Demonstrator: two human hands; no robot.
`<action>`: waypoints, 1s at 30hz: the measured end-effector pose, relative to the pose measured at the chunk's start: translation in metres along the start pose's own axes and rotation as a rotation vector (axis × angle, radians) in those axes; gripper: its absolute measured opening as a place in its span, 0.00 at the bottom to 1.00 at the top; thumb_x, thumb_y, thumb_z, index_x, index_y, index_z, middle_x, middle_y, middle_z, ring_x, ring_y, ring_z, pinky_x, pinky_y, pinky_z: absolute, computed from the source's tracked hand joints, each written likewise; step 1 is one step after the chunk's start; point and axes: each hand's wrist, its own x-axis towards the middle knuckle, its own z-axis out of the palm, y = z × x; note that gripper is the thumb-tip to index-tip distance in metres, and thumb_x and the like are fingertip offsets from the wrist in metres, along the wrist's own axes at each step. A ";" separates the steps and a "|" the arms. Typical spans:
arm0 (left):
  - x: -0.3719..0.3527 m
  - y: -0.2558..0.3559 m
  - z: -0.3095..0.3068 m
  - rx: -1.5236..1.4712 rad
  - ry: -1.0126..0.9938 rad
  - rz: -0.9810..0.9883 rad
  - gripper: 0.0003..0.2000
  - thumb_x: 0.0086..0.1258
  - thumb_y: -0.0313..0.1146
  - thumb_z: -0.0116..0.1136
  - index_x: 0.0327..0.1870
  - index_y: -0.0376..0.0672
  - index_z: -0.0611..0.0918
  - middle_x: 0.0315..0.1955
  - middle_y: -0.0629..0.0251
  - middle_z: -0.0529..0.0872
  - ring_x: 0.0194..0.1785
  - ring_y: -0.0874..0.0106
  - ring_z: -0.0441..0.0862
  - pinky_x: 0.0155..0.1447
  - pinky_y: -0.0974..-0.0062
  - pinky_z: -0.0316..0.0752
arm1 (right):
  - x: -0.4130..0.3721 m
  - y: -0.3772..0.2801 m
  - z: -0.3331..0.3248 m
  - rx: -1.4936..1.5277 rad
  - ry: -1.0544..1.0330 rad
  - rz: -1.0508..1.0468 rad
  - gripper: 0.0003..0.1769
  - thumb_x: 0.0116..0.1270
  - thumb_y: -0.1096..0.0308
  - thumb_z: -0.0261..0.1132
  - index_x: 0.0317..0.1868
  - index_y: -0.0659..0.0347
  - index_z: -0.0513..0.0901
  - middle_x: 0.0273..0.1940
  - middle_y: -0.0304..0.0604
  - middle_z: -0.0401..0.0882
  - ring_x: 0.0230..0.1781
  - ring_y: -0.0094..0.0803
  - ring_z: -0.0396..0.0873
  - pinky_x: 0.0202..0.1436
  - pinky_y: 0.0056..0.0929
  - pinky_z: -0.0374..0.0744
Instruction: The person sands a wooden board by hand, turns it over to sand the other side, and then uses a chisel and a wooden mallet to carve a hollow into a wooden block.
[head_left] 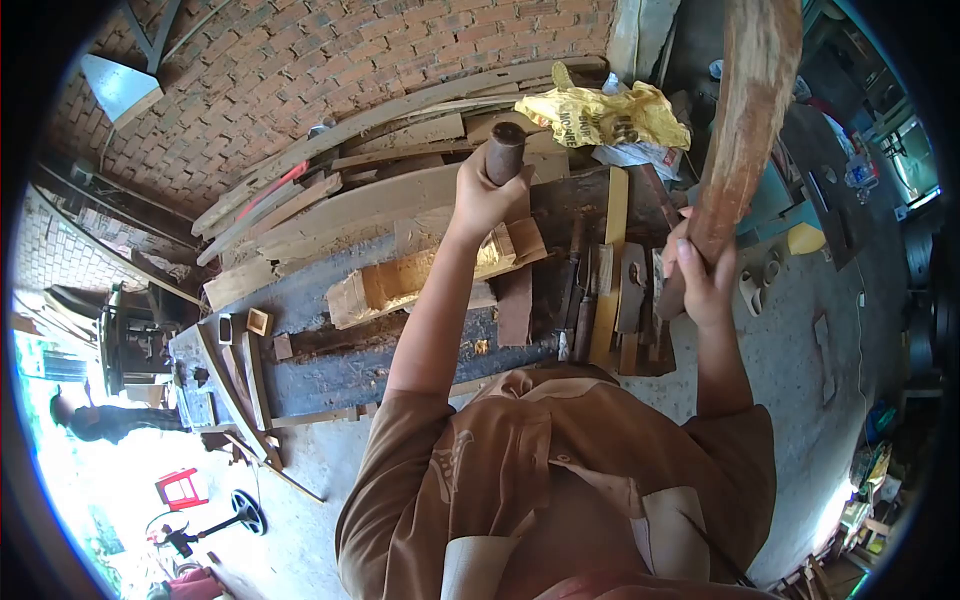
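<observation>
My left hand (488, 195) is closed around a dark, round wooden handle (507, 150), whose blunt end points up toward me. Whatever lies below the grip is hidden. Long and rough, a thick piece of wood (752, 110) rises out of the top edge, with my right hand (703, 262) wrapped around its lower part. Under my left forearm, a hollowed wooden block (365, 300) with a yellowish inside lies on the dark workbench (330, 385). A brown board (515, 312) lies by the block. Close to my right hand are several tools with dark handles (572, 285) and a wooden plane-like tool (631, 290).
Long planks (330, 215) are stacked along the brick wall (400, 45). A yellow sack (605, 115) lies at the back. Small wooden boxes (259, 321) sit at the left. A red stool (181, 488), a fan (245, 512) and another person (120, 422) are at far left.
</observation>
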 end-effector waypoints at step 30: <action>-0.003 -0.010 0.018 0.074 -0.039 -0.017 0.15 0.48 0.30 0.63 0.36 0.34 0.75 0.27 0.64 0.78 0.31 0.79 0.71 0.38 0.78 0.70 | 0.004 0.002 -0.001 -0.588 -0.234 0.001 0.27 0.54 0.58 0.65 0.49 0.68 0.70 0.37 0.47 0.75 0.39 0.35 0.74 0.46 0.31 0.71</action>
